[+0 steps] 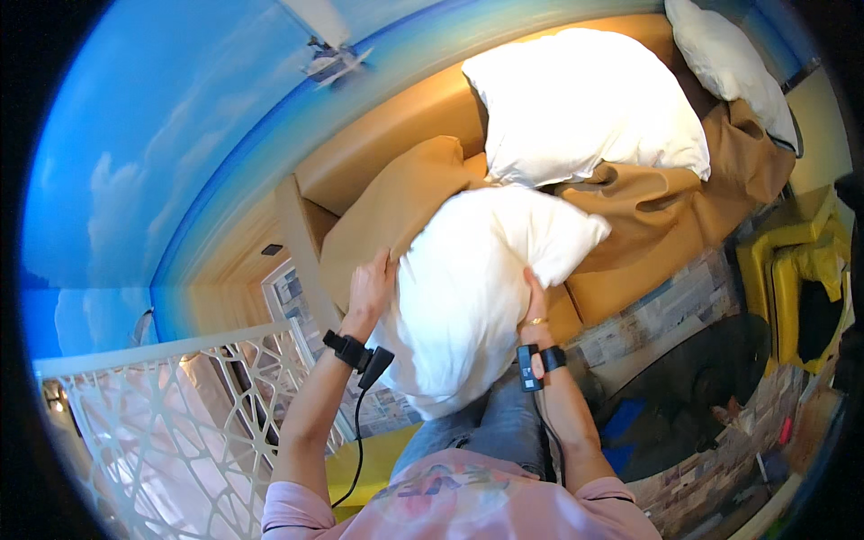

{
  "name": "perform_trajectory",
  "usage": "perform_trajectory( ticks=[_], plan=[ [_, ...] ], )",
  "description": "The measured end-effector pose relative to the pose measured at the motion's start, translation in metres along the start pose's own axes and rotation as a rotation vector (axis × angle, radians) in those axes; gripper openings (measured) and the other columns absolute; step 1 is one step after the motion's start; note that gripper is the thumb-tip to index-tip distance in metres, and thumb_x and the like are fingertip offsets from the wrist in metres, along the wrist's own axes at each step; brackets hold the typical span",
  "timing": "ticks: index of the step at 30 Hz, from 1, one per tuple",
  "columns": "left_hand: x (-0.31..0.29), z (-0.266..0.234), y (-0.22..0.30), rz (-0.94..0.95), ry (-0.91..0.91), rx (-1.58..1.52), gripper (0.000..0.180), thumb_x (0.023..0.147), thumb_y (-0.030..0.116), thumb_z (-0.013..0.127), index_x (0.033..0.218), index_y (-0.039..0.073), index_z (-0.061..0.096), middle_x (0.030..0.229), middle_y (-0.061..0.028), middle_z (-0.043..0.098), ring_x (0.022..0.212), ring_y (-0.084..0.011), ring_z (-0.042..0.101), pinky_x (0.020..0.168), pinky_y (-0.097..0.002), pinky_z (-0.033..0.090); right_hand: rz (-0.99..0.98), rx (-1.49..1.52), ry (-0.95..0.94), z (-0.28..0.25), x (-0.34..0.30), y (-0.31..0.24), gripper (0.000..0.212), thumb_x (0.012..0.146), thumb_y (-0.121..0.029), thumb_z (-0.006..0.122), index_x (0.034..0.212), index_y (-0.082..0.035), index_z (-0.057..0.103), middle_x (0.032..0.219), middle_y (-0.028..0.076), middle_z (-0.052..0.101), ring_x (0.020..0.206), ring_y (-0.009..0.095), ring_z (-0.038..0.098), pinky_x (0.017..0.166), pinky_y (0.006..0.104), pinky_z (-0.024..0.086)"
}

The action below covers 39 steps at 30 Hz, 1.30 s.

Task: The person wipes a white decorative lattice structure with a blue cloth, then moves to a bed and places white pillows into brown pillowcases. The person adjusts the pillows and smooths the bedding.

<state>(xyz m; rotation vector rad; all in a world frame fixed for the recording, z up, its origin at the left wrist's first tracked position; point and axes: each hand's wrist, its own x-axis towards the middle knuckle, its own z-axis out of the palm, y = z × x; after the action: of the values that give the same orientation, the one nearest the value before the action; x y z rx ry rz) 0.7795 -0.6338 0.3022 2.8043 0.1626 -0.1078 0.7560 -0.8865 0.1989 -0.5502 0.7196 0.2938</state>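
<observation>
A plump white pillow (459,288) hangs upright in front of my body, between my two hands. At its left edge my left hand (371,286) is closed, fingers bent against the fabric. My right hand (534,301) grips the right side, where a crease runs in under the fingers and one corner sticks out to the right. The fingertips of both hands are partly hidden by the cloth. Just beyond lies a tan sofa (387,162) with a brown cover (396,193) draped loosely over it. A larger white pillow (585,108) rests on the sofa.
Another white pillow (733,67) leans at the sofa's far right end. A white lattice panel (171,423) stands at my left. Yellow furniture (765,279) and a dark round surface (684,396) are on the right. A small fan (333,61) is fixed to the blue painted wall.
</observation>
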Motion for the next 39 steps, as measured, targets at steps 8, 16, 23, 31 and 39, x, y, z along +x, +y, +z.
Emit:
perform_trajectory(
  ticks=[8,16,23,31,39],
  plan=[
    [-0.025,-0.052,0.026,-0.074,0.15,-0.525,0.023,0.089,0.017,0.046,0.097,-0.004,0.05,0.084,-0.029,0.058,0.079,-0.044,0.057,0.068,-0.045,0.044,-0.406,-0.161,-0.347,0.139,-0.073,-0.095,0.041,0.082,-0.014,0.062,0.117,0.002,0.049,0.105,0.01,0.059,0.09,0.019,0.058,0.082,0.0294,0.048],
    [-0.103,0.007,0.002,0.064,0.024,-0.797,0.043,0.083,0.021,0.055,0.118,-0.004,0.05,0.117,-0.0254,0.054,0.109,-0.0336,0.053,0.088,-0.0367,0.043,-0.963,-1.102,-0.849,0.177,-0.151,-0.084,0.036,0.07,-0.01,0.067,0.103,0.003,0.058,0.09,0.012,0.063,0.084,0.027,0.059,0.078,0.0344,0.046],
    [-0.163,0.103,-0.05,-0.544,-0.211,-1.51,0.048,0.09,0.035,0.05,0.128,0.007,0.045,0.127,-0.0112,0.05,0.119,-0.0258,0.045,0.095,-0.0409,0.038,-0.948,-1.773,-1.152,0.061,-0.093,-0.021,0.041,0.06,-0.014,0.067,0.1,-0.005,0.06,0.078,0.012,0.06,0.077,0.033,0.055,0.067,0.0395,0.045],
    [-0.186,0.133,-0.141,-0.558,-0.375,-0.718,0.035,0.091,0.034,0.05,0.101,0.001,0.052,0.098,-0.0114,0.06,0.085,-0.0223,0.059,0.074,-0.0348,0.047,-0.317,-2.165,-1.162,-0.047,-0.093,0.021,0.06,0.073,-0.034,0.062,0.126,-0.008,0.047,0.122,0.02,0.051,0.111,0.038,0.049,0.095,0.0454,0.037],
    [-0.099,-0.01,-0.036,0.027,0.149,-0.501,0.014,0.084,0.005,0.052,0.097,0.0,0.053,0.091,-0.0198,0.054,0.082,-0.0366,0.055,0.072,-0.0393,0.046,0.122,-2.31,-1.217,-0.039,-0.114,0.046,0.065,0.073,-0.023,0.062,0.13,-0.004,0.038,0.105,0.027,0.057,0.1,0.04,0.055,0.089,0.0466,0.041]
  ],
)
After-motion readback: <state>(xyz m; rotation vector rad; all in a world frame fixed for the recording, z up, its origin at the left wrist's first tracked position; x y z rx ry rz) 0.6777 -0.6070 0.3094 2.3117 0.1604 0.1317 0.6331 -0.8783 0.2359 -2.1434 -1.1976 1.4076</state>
